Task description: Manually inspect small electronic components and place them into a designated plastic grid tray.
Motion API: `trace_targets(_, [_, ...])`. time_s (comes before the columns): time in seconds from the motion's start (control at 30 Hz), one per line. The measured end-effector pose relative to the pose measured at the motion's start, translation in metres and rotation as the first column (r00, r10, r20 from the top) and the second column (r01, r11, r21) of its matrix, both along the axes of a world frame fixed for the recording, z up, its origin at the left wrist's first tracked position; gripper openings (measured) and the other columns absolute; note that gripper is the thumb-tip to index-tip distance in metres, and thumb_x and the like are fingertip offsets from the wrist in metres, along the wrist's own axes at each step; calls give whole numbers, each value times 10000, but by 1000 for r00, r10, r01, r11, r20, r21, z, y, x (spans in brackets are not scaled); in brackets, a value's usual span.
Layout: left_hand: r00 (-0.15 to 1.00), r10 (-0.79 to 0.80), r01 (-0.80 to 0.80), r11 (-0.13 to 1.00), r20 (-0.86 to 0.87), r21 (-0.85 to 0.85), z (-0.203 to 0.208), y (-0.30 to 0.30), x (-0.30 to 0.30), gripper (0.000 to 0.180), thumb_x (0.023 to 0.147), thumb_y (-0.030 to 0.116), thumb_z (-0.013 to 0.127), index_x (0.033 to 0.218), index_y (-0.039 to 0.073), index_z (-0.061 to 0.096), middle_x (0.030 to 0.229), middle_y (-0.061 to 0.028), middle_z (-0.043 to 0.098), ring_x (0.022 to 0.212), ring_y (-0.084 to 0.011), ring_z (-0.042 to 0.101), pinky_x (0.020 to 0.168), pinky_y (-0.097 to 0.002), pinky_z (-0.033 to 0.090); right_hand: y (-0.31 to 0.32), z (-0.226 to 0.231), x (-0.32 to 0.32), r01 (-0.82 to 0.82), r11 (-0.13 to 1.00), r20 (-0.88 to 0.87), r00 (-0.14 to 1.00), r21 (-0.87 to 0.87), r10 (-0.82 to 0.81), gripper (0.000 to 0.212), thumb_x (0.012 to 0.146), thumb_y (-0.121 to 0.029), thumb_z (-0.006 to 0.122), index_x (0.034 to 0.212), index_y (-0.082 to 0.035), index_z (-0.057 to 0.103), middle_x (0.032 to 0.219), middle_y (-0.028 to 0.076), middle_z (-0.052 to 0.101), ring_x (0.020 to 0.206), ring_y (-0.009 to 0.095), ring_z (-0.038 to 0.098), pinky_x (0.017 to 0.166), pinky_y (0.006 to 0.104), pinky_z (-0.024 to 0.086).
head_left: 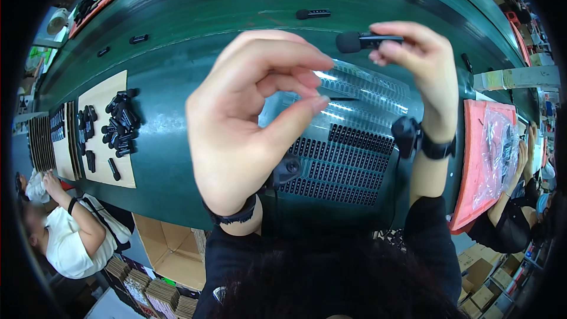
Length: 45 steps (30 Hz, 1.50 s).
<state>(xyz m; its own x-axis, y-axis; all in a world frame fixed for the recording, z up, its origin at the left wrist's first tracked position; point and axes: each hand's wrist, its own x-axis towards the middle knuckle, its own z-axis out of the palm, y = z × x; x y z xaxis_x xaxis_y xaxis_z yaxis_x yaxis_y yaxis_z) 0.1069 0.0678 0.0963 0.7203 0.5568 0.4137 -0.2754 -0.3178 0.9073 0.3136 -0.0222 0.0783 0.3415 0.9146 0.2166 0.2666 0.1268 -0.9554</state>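
My right hand (422,53) pinches a small black microphone (373,41) with a round foam head, held level above the work surface. The foam end points left. My left hand (254,106) is curled, and a thin dark strip (342,99) seen edge-on sticks out at its thumb tip. Beneath the hands lies a clear sheet (378,85) with rows of oval outlines. Several rows of black oval stickers with small dots (345,168) remain on its nearer part. My left hand and wrist hide part of the sheet.
Several similar microphones lie apart on the green belt, one microphone (313,14) at the far middle. On the left, a cardboard sheet (106,168) carries a pile of microphones. A pink foam tray (463,186) stands at right. Other people work at both sides.
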Motion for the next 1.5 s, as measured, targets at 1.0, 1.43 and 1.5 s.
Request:
trace_targets(1.0, [998,-56,67,880,37,-470,-5,-19,22,294,602,-210,576,787,-23,444,863,-61,418,752,-130,591,663,-188,493,-35,11,-62,114,973,453,870,200,-195,295,580,43,682,866,46,612,732,111,612,624,148,581,506,196,411])
trace_targets(1.43, [952,-83,107,992,-296,67,-20,-5,32,136,750,-9,580,881,-9,545,797,-20,545,665,-63,504,594,-166,419,-43,15,-59,147,975,403,892,168,-204,238,644,74,628,880,74,592,774,121,602,667,151,591,571,212,462])
trace_targets(1.5, [943,-150,128,988,-296,-92,-20,-6,31,125,760,20,579,880,-3,553,768,-10,549,661,-56,503,585,-162,406,-44,17,-54,128,984,323,932,127,-163,232,666,76,607,898,77,586,794,126,598,683,154,594,588,216,466])
